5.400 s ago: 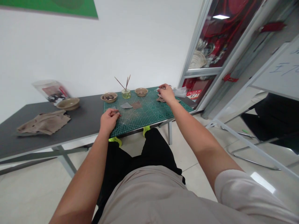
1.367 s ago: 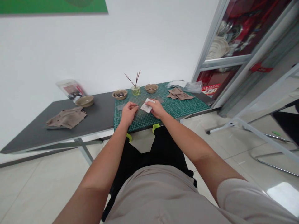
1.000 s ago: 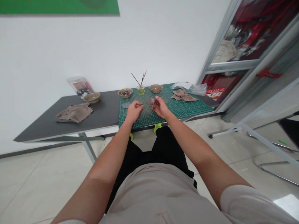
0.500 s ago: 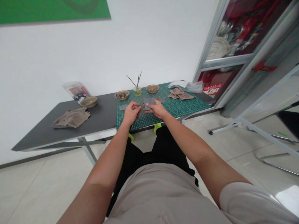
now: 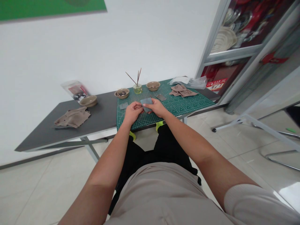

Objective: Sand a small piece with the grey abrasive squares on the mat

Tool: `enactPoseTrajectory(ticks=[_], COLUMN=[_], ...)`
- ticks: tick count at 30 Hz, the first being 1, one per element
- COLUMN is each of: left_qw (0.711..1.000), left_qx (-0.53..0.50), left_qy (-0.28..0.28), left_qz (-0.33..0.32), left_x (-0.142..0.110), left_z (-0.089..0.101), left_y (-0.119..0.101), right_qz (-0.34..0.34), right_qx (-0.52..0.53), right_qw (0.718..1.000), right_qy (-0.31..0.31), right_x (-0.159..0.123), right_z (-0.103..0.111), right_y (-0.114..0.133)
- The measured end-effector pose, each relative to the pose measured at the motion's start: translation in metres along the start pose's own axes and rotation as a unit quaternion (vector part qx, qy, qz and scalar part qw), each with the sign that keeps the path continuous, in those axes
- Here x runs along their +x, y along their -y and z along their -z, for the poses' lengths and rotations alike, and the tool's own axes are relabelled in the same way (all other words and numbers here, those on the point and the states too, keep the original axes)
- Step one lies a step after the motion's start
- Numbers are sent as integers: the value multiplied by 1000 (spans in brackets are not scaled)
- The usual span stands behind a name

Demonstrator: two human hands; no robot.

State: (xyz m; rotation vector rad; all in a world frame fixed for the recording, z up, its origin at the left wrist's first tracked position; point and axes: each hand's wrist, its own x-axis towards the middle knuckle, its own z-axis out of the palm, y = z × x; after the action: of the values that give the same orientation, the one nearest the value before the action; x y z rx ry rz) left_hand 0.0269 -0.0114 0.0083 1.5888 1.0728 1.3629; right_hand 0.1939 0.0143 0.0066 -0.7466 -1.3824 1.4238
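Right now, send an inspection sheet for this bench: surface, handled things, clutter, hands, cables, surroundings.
Surface: green mat on dark table.
Handled things: grey sheet, held over the mat; flat pieces on the mat.
Clutter: three bowls, jar with sticks, two cloths, plastic bag at right.
Hands: right hand grips the grey sheet; left hand close beside it, contact unclear.
Cables: nothing seen.
Surroundings: white wall, green panel, glazed cabinet at right.

White wall [image 5: 152, 40] before me
Dark tabletop [image 5: 104, 106], far edge along it; metal-framed glass [image 5: 248, 28] beyond its far right corner; pale floor tiles [image 5: 35, 181] below.
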Motion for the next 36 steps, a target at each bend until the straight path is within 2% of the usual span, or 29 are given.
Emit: enactPoseTrajectory(ticks=[8, 19, 26, 36], left_qw=[1000, 986, 990, 989], left_qx=[27, 162, 140, 141], left_qy=[-15, -28, -34, -43], left_qz=[-5, -5, 5, -4], left_x=[1, -5, -6, -7], left_z=[1, -2, -3, -4], left_y=[4, -8, -9, -13], right_qz=[-26, -7, -10, 3], right_qx=[-23, -31, -2, -15], right_qw=[999, 999, 1000, 1000], right_qy=[-18, 7, 16, 3], right_x=[2, 5, 7, 5], right_z=[-4, -1, 2, 0], right_y=[0, -2, -8, -8])
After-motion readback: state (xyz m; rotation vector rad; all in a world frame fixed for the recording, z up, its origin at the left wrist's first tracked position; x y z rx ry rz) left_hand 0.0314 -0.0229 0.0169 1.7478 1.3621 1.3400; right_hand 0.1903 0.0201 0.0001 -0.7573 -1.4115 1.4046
